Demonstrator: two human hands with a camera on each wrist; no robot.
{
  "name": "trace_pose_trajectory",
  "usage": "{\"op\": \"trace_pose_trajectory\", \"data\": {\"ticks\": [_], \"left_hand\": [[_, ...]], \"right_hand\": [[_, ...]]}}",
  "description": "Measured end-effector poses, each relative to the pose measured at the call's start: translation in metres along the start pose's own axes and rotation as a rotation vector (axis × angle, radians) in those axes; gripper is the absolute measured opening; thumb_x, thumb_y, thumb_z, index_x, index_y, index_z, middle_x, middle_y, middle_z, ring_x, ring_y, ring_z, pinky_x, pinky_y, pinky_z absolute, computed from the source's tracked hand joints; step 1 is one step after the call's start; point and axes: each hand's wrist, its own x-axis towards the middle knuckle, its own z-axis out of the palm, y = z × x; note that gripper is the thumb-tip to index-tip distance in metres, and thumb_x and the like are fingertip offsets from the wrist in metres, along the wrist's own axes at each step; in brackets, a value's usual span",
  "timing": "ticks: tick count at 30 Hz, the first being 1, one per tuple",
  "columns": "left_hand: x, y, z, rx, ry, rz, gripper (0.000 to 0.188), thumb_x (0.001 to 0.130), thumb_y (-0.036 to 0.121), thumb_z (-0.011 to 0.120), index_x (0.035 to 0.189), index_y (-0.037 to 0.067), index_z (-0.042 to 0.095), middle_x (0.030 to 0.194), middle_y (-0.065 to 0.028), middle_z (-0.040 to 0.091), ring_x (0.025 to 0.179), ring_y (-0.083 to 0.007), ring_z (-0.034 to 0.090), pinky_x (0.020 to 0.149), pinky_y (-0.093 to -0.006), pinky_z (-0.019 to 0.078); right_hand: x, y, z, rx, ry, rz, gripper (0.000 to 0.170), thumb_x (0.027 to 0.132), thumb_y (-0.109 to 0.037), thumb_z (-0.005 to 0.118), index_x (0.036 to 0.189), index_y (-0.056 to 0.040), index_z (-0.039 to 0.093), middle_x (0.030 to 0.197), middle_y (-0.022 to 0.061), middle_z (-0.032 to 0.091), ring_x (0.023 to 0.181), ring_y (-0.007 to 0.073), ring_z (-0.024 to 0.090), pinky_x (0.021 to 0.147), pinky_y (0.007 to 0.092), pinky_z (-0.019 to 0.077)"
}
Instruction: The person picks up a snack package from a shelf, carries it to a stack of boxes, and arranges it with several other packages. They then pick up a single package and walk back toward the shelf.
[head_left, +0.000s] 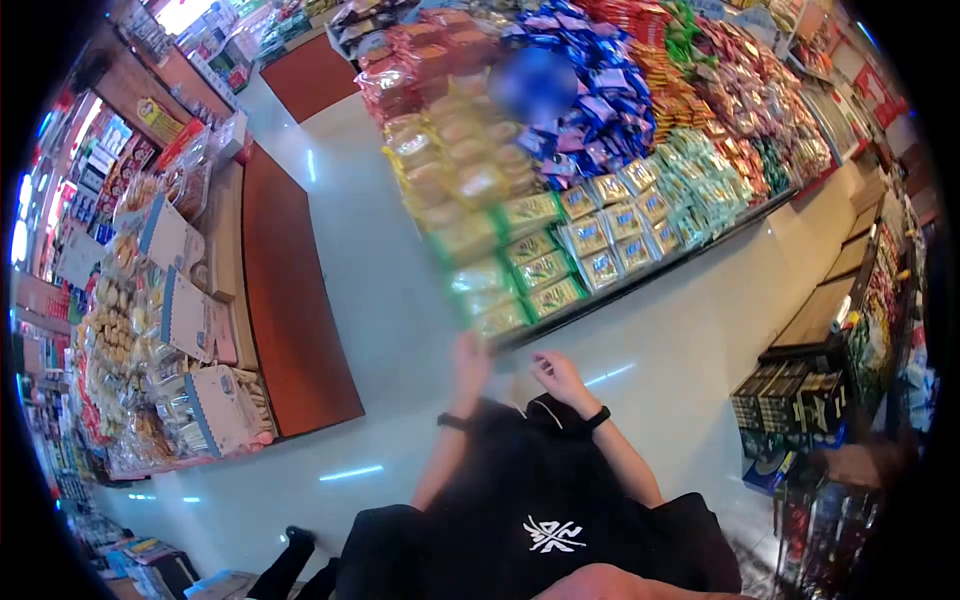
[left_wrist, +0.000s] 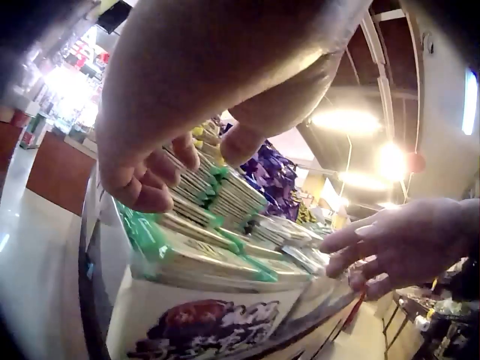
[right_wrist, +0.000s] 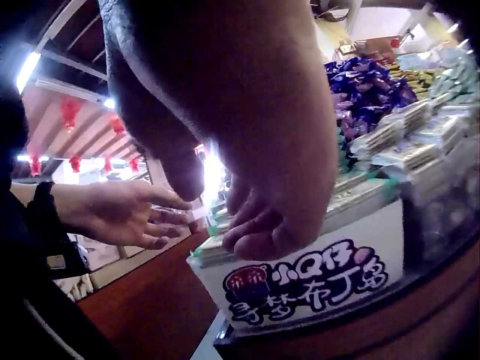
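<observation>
In the head view, my left hand, blurred, is at the near corner of a snack display, close to the green-edged packs. My right hand is a short way to its right, in front of the display's edge. The left wrist view has the left hand with loosely bent fingers over the flat packs, holding nothing visible. Fingers of the right hand hang loosely bent above the white printed sign on the display's front. Nothing shows in its grasp.
Blue-wrapped snacks and gold packs fill the display. A second snack counter stands to the left across a pale floor. Stacked dark boxes are at right. Another person's foot shows at lower left.
</observation>
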Motion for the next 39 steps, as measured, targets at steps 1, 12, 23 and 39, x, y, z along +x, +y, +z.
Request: {"op": "trace_pose_trajectory", "data": {"ticks": [1,12,23,39], "left_hand": [[0.012,0.001,-0.007,0.02,0.017,0.009,0.032,0.09,0.017,0.067,0.118,0.006,0.058,0.111,-0.0082,0.057,0.098,-0.0193,0.057,0.072,-0.0298,0.0515],[0.093,-0.041,-0.019,0.045,0.045,0.023,0.058,0.089,0.026,0.07,0.136,0.001,0.046,0.13,-0.0163,0.051,0.113,-0.025,0.055,0.081,-0.033,0.0534],[0.138,-0.068,-0.01,-0.132,-0.238,-0.141,0.05,0.092,0.032,0.063,0.126,-0.004,0.054,0.117,-0.0262,0.06,0.112,-0.0392,0.056,0.096,-0.0449,0.0443],[0.06,0.039,-0.04,-0.228,-0.467,-0.144,0.043,0.1,0.034,0.052,0.125,-0.001,0.054,0.103,-0.0167,0.066,0.089,-0.0235,0.064,0.074,-0.0381,0.0522]], "right_hand": [[0.016,-0.013,0.007,-0.005,0.058,-0.017,0.035,0.09,-0.014,0.065,0.121,-0.0012,0.059,0.099,0.0107,0.063,0.084,0.0192,0.063,0.073,0.0303,0.0533],[0.122,-0.019,0.039,0.048,0.133,-0.015,0.068,0.087,-0.018,0.067,0.144,0.0006,0.035,0.149,0.0213,0.035,0.113,0.0251,0.056,0.094,0.0353,0.0482],[0.151,-0.056,0.037,0.259,0.1,0.155,0.061,0.089,-0.023,0.067,0.138,0.0048,0.043,0.144,0.0216,0.04,0.099,0.023,0.062,0.088,0.0343,0.0508],[0.073,-0.043,0.026,0.398,0.365,0.131,0.052,0.091,-0.012,0.067,0.136,-0.0004,0.044,0.104,0.0023,0.053,0.076,0.0051,0.05,0.065,0.021,0.0441]]}}
